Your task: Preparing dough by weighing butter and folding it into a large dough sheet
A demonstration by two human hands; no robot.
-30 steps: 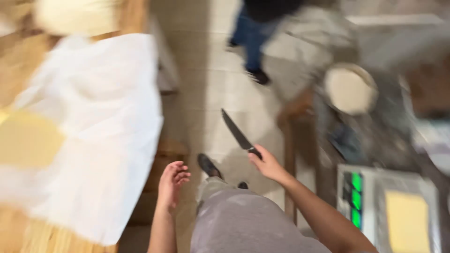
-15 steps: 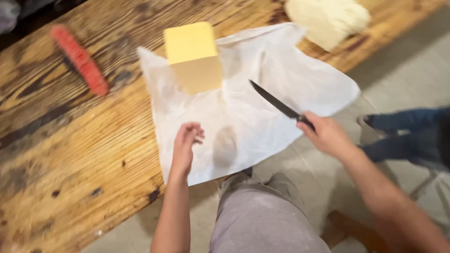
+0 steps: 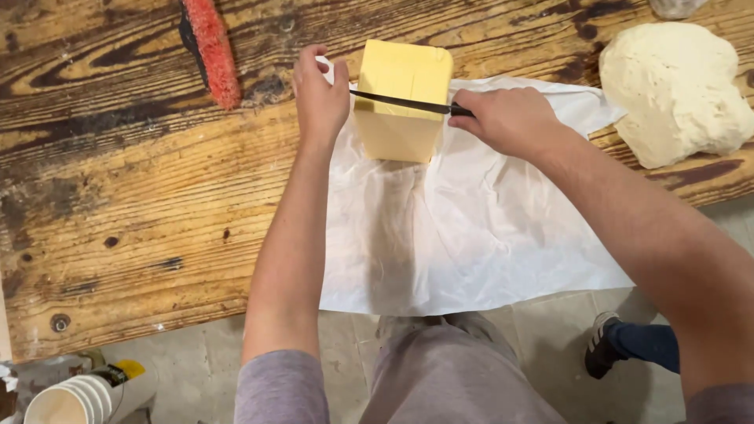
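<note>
A stack of white paper cups (image 3: 67, 400) stands on the floor, well below the yellow butter block (image 3: 400, 98); what they hold cannot be told. The block sits upright on white paper (image 3: 463, 235), between the two hands. The right hand (image 3: 510, 118) is clenched on a knife (image 3: 404, 103) laid across the block, while the left hand (image 3: 318, 94) rests loosely curled against the block's left side.

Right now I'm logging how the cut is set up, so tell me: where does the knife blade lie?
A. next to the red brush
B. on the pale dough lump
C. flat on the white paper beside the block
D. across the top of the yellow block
D: the knife lies across the top of the yellow block, the right hand gripping its handle and the left hand at the block's side.
</note>
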